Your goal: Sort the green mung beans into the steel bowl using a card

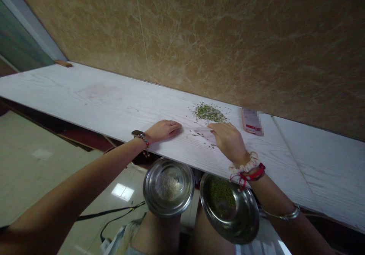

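Note:
My left hand [164, 130] rests on the white table, its fingers together and pointing right, tips bent down to the surface. Whatever is under those fingers is hidden. My right hand [228, 139] is closed in a pinch at the near edge of a spread of small green beans [209, 112] mixed with pale grains. Any small thing between its fingertips is too small to make out. A few stray beans [211, 146] lie between my hands. Below the table edge, a metal bowl [169, 211] holds white grains, and a tilted metal bowl [246, 230] holds green beans.
The white table [119, 106] runs along a brown marbled wall [182, 38]. A phone in a pink case [251, 122] lies right of the beans. A wooden block [63, 63] sits at the far left end. Dark cables [114, 211] hang near the floor.

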Action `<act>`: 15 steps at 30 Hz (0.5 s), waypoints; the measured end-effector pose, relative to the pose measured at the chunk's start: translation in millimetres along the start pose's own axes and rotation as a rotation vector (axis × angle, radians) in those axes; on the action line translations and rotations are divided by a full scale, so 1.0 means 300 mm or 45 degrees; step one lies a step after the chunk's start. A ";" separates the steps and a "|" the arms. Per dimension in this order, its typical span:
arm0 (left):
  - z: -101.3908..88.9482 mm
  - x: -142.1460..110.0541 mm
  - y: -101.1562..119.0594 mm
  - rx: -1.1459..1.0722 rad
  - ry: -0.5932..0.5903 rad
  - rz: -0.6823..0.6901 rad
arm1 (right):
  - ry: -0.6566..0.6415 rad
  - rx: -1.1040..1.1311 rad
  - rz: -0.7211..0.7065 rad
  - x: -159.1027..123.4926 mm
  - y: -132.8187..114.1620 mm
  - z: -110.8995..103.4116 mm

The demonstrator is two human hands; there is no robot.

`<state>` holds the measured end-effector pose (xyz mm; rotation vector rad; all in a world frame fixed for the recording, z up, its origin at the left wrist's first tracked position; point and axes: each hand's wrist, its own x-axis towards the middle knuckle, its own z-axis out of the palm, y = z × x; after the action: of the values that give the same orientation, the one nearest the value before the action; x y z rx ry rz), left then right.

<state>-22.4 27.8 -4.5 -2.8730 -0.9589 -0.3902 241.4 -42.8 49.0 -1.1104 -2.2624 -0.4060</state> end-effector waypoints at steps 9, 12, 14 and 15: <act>-0.010 -0.007 0.005 0.047 0.050 -0.209 | -0.146 0.202 -0.143 0.062 -0.018 0.055; -0.011 -0.006 0.007 0.045 0.049 -0.213 | -0.170 0.273 -0.205 0.048 -0.003 0.042; -0.009 -0.005 0.006 0.046 0.046 -0.218 | -0.180 0.317 -0.242 0.033 0.010 0.026; -0.008 -0.006 0.005 0.047 0.047 -0.219 | -0.186 0.333 -0.249 0.024 0.017 0.017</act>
<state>-23.4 25.4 -2.6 -2.7490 -1.1976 -0.4325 239.9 -32.7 49.6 -0.8122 -2.4769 -0.1013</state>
